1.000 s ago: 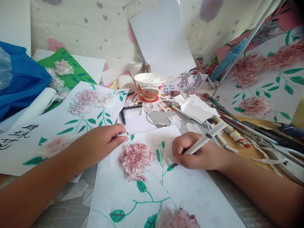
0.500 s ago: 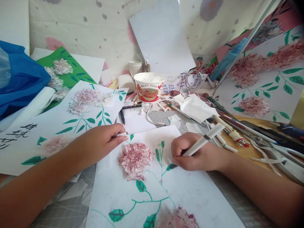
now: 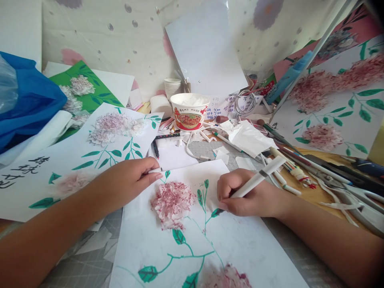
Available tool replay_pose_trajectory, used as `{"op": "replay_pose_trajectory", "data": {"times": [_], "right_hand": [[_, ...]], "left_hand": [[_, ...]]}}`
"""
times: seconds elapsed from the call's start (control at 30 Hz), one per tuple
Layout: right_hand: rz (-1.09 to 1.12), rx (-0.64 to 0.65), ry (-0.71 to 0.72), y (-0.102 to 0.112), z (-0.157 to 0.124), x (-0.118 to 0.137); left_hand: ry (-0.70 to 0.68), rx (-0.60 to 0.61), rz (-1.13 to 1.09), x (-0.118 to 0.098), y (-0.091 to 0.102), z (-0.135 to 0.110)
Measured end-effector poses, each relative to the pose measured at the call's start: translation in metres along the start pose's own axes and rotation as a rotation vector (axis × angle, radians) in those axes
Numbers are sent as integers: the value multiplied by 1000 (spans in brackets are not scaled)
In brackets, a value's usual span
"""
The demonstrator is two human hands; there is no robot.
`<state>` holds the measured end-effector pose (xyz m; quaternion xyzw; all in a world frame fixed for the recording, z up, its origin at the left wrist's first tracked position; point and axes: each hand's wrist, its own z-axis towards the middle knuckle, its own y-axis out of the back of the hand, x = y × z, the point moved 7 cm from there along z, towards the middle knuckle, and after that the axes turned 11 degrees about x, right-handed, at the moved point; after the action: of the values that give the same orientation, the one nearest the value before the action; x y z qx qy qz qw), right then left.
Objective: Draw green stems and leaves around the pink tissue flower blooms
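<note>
On the cluttered tabletop (image 3: 90, 264), directly in front of the person, lies a white sheet (image 3: 240, 248) painted with green stems and leaves and bearing a ruffled pink paper flower (image 3: 172, 202) near its upper middle. The right hand (image 3: 249, 196) is curled tightly around a white pen (image 3: 258, 180), its heel resting on the sheet's right edge. The pen slants up to the right, and its tip meets a small green leaf (image 3: 216, 212) just right of the flower. The left hand (image 3: 132, 180) rests at the sheet's upper left corner, thumb and forefinger pinched narrowly on a small white piece (image 3: 154, 171); what that piece is cannot be told. To the left, partly under that forearm, lies a second flower sheet (image 3: 90, 160) with black brush lettering. Behind the hands stand a printed paper bowl (image 3: 189, 112) and a crumpled white tissue (image 3: 249, 138). More pens (image 3: 294, 172) lie scattered to the right, and a blue bag (image 3: 30, 100) sits at far left.
</note>
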<state>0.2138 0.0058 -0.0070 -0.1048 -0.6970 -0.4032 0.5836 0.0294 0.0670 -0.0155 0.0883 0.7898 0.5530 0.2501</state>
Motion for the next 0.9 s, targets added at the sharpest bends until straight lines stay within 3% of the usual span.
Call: {"op": "replay_pose_trajectory", "data": {"times": [0.37, 0.9], "right_hand": [[-79, 33, -9, -3, 1, 2], [-28, 14, -20, -2, 0, 0]], "left_hand": [[12, -11, -8, -5, 4, -1], [19, 14, 8, -7, 3, -2]]}}
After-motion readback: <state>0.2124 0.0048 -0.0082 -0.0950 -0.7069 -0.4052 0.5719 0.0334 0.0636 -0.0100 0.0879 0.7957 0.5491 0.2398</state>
